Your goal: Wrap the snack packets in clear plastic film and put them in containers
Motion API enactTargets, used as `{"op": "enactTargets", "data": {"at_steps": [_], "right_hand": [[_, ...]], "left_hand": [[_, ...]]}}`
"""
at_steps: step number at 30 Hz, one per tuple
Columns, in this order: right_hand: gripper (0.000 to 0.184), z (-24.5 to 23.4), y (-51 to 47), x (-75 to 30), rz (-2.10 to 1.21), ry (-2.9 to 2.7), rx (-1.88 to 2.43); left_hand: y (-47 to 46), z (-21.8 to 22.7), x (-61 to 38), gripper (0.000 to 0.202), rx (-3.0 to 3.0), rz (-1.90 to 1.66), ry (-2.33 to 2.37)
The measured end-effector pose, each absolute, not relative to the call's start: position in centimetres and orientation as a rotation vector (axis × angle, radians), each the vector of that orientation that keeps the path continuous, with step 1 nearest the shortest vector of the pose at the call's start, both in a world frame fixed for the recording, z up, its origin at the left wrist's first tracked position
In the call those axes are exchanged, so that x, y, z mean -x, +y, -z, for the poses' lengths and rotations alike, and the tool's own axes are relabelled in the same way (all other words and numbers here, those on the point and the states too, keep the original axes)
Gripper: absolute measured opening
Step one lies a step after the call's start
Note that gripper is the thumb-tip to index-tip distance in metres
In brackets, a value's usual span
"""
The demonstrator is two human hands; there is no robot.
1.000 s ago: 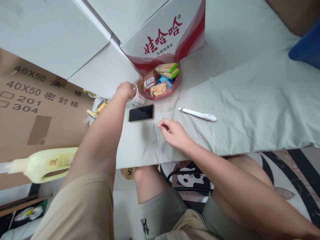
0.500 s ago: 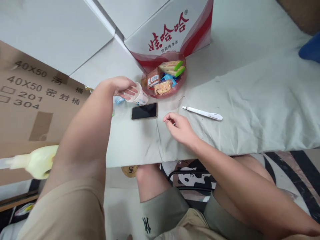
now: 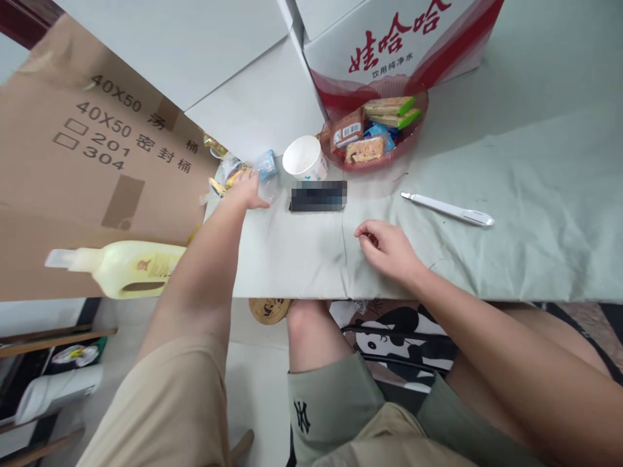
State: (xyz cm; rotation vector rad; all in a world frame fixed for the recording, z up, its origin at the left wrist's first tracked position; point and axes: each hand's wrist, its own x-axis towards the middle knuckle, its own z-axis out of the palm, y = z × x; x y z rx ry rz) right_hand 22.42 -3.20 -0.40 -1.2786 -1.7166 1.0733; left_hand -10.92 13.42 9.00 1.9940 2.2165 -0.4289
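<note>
My left hand [image 3: 247, 190] reaches to the far left of the table and lies on a clear plastic bag of wrapped snacks [image 3: 227, 172], fingers stretched out. A white paper cup [image 3: 305, 157] stands upright just right of that hand, apart from it. A dark phone [image 3: 318, 196] lies flat in front of the cup. My right hand [image 3: 389, 246] rests on the pale green cloth [image 3: 511, 246] near the front edge, fingers curled in, with nothing seen in them. A white pen-like tool [image 3: 448, 209] lies to its right.
A pink bowl [image 3: 419, 123] of snack packets sits behind the phone, against a red and white carton [image 3: 399, 45]. A brown cardboard box [image 3: 97, 149] stands at the left, with a yellow bottle [image 3: 131, 267] lying by it. My knees are under the table edge.
My left hand has let go of the paper cup and moved left onto the snack bag. The view has swung left and down. My right hand has stayed put.
</note>
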Motion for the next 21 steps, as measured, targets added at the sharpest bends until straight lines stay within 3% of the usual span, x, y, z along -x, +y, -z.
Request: {"op": "enactTargets", "data": {"at_steps": [2, 4, 6, 9, 11, 16, 21], "right_hand": [[0.018, 0.6, -3.2, -22.3, -1.055, -1.758, 1.315], [0.02, 0.6, -3.1, -22.1, -1.046, -1.799, 1.356], [0.021, 0.6, -3.1, -21.9, -1.049, -1.835, 1.385], [0.022, 0.4, -3.2, -21.7, -1.067, -1.866, 1.396], [0.022, 0.4, -3.3, -21.7, -1.066, -1.873, 1.389], [0.023, 0.5, -3.4, -21.6, -1.041, -1.876, 1.38], [0.021, 0.4, -3.4, -21.6, -1.039, -1.893, 1.381]], "left_hand": [[13.5, -7.3, 11.5, 0.126, -1.944, 0.596, 2.239], [13.8, -6.1, 11.8, 0.12, -1.946, 0.596, 2.275], [14.3, -5.4, 12.0, 0.096, -2.046, 0.421, 2.266], [15.5, -5.0, 12.3, 0.044, -2.166, 0.082, 2.221], [16.6, -5.0, 12.5, 0.026, -2.106, -0.094, 2.286], [19.5, -5.4, 12.8, 0.021, -1.682, -0.559, 2.325], [21.1, -5.6, 13.0, 0.024, -1.729, -0.537, 2.359]]}}
